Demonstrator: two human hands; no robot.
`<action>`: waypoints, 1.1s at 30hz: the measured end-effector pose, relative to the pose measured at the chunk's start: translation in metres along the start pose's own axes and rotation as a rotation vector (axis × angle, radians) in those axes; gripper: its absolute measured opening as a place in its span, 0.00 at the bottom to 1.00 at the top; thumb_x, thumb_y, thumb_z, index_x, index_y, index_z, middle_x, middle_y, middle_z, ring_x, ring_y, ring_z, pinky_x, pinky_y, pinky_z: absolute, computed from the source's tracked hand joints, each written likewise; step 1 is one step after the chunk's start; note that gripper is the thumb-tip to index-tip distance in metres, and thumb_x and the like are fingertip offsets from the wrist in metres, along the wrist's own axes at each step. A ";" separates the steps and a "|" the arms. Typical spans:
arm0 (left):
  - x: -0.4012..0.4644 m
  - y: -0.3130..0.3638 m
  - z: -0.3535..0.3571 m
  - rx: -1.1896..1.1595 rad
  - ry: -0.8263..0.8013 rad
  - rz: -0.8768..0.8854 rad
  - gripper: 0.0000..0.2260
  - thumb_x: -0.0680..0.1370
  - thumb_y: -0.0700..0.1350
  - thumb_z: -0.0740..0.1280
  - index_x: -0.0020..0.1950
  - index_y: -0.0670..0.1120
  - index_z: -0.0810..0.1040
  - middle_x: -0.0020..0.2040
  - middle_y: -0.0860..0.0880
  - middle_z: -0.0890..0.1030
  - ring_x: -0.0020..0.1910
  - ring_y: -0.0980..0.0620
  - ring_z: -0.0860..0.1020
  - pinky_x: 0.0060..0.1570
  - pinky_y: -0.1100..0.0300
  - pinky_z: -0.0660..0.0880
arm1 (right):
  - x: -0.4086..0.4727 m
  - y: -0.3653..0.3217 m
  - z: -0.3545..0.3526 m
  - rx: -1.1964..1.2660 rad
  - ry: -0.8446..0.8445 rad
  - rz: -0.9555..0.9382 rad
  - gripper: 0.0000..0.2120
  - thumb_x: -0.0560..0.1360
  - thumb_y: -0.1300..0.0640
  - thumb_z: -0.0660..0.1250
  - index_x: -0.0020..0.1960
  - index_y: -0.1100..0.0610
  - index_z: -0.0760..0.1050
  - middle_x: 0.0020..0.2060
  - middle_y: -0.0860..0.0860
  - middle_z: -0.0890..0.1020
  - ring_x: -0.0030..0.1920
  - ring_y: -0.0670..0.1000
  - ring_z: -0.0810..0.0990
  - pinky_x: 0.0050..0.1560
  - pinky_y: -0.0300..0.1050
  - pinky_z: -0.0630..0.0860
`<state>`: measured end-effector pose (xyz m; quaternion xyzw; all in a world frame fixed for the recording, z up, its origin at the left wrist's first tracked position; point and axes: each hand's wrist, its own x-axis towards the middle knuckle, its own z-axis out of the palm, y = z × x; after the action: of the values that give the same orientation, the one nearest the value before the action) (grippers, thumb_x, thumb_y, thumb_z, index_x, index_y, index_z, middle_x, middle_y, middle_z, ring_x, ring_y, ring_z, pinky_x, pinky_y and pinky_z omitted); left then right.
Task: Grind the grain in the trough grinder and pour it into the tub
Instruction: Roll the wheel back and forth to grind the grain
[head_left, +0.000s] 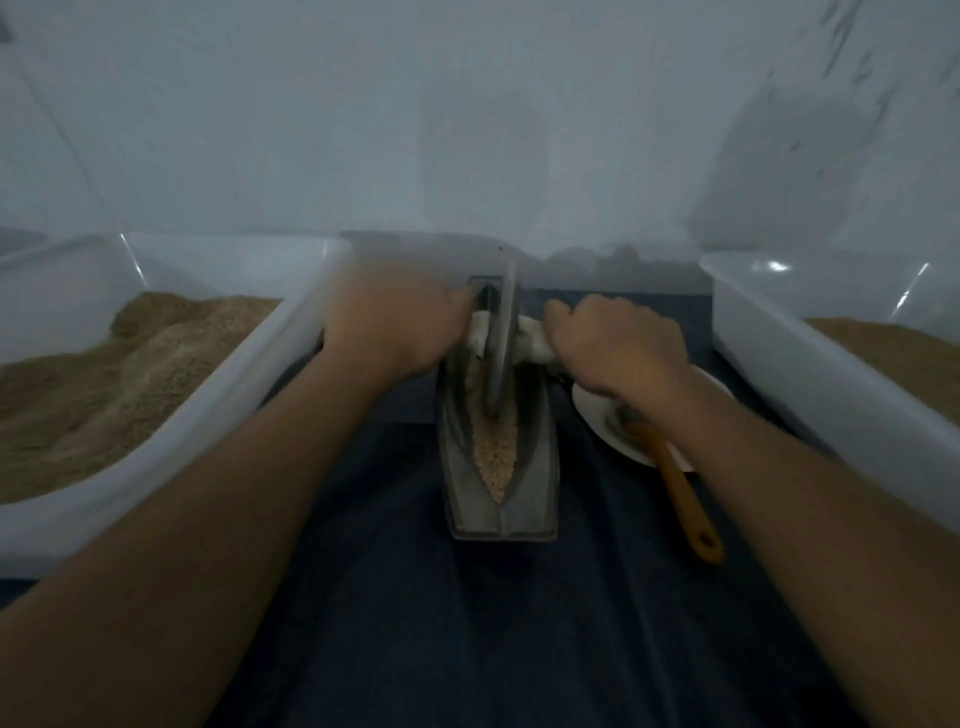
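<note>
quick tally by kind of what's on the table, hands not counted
white tubs: 2
trough grinder: 1
grinding wheel: 1
white plate: 1
orange-handled tool: 1
total: 6

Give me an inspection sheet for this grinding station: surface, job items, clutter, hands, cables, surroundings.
Surface: dark blue cloth covers the table.
Job's things: grey metal boat-shaped trough grinder at centre, pale coarse grain in its groove; grey metal grinding wheel upright in the groove, on a white-wrapped axle. White plastic tub on the left holds brown ground grain; a second white plastic tub on the right also holds some.
Clutter: white plate with an orange-handled brush lying on it, right of the trough.
Hands: left hand and right hand each grip an axle end.
Cables: nothing seen.
Surroundings: plain pale wall.
</note>
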<state>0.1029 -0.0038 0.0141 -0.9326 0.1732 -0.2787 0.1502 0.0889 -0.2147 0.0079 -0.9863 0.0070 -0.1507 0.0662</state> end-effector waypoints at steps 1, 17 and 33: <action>0.011 -0.001 0.004 -0.050 -0.066 -0.059 0.31 0.77 0.56 0.38 0.59 0.47 0.78 0.58 0.40 0.81 0.55 0.36 0.80 0.44 0.50 0.65 | 0.009 0.002 -0.001 -0.001 -0.071 -0.022 0.21 0.76 0.42 0.43 0.39 0.52 0.68 0.37 0.52 0.71 0.37 0.54 0.70 0.39 0.50 0.64; 0.006 -0.004 0.009 -0.015 -0.073 -0.055 0.12 0.85 0.49 0.55 0.59 0.46 0.75 0.54 0.38 0.81 0.52 0.35 0.81 0.45 0.46 0.76 | 0.032 -0.012 -0.012 -0.082 -0.183 -0.176 0.24 0.77 0.48 0.42 0.50 0.57 0.75 0.54 0.58 0.80 0.48 0.56 0.75 0.47 0.51 0.70; -0.022 0.008 -0.019 0.091 -0.034 -0.023 0.19 0.80 0.49 0.44 0.51 0.48 0.74 0.44 0.47 0.75 0.43 0.43 0.77 0.32 0.58 0.58 | 0.017 0.014 -0.002 -0.230 -0.083 -0.405 0.11 0.83 0.55 0.57 0.46 0.50 0.54 0.44 0.54 0.67 0.44 0.57 0.69 0.42 0.53 0.69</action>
<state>0.0723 -0.0056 0.0159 -0.9314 0.1472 -0.2720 0.1920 0.1043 -0.2296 0.0133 -0.9740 -0.1767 -0.1184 -0.0779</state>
